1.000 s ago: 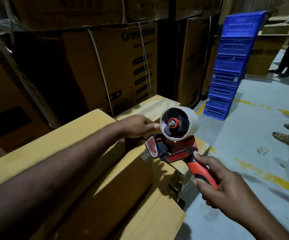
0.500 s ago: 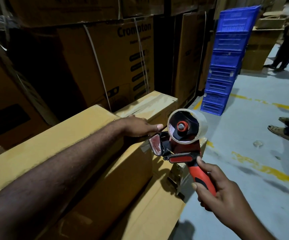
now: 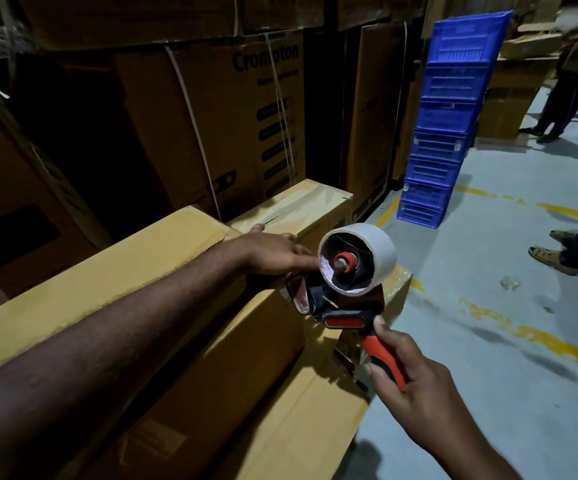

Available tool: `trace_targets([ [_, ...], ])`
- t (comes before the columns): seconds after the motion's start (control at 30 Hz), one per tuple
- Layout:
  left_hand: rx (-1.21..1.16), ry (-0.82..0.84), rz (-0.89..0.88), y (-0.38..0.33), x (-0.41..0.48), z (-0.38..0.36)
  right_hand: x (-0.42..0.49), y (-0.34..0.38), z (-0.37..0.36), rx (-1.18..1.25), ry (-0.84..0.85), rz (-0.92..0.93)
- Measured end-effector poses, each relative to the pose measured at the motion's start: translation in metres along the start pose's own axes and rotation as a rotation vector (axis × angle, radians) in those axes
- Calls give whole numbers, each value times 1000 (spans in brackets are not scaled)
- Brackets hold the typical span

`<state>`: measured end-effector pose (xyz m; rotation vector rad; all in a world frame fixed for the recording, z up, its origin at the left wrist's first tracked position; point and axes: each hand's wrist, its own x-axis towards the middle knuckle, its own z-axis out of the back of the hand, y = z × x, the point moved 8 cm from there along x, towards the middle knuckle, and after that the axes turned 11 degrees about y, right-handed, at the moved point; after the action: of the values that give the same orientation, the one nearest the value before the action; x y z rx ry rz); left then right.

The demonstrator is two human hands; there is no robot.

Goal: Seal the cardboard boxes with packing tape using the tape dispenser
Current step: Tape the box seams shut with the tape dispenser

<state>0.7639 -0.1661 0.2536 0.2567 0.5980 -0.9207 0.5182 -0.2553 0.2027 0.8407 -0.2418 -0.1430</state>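
Right fingers [image 3: 379,372] tight on the red-and-black tape dispenser [image 3: 344,317], white roll [image 3: 381,254] uppermost; left fingers [image 3: 298,261] flat on a cardboard box [image 3: 125,282].

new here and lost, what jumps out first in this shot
The red-and-black tape dispenser with its white tape roll sits mid-frame, gripped by the right hand. The left hand rests on a cardboard box beside it. A stack of blue crates stands behind on the right.

The strapped box [image 3: 211,133] at the back reads "Crompton" in dark letters; the smaller line beneath is too blurred to read.
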Motion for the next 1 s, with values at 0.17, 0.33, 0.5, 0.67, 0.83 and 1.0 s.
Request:
trace_targets([
  [0.17, -45, 113, 33, 4, 1, -6, 5, 3, 7, -64, 28, 42],
  [0.33, -105, 123, 47, 7, 2, -5, 9, 5, 11, -192, 8, 94],
  [0.5, -63, 142, 72, 6, -2, -6, 7, 10, 12, -339, -35, 167],
  [0.67, 15, 121, 120, 13, 3, -7, 3, -1, -1, -196, 1, 116],
  [0.83, 68, 181, 73, 11, -5, -10, 5, -16, -7, 36, 28, -15],
  [1.0, 125, 100, 126, 35, -35, -20, 20, -32, -29, 314, 80, -112],
])
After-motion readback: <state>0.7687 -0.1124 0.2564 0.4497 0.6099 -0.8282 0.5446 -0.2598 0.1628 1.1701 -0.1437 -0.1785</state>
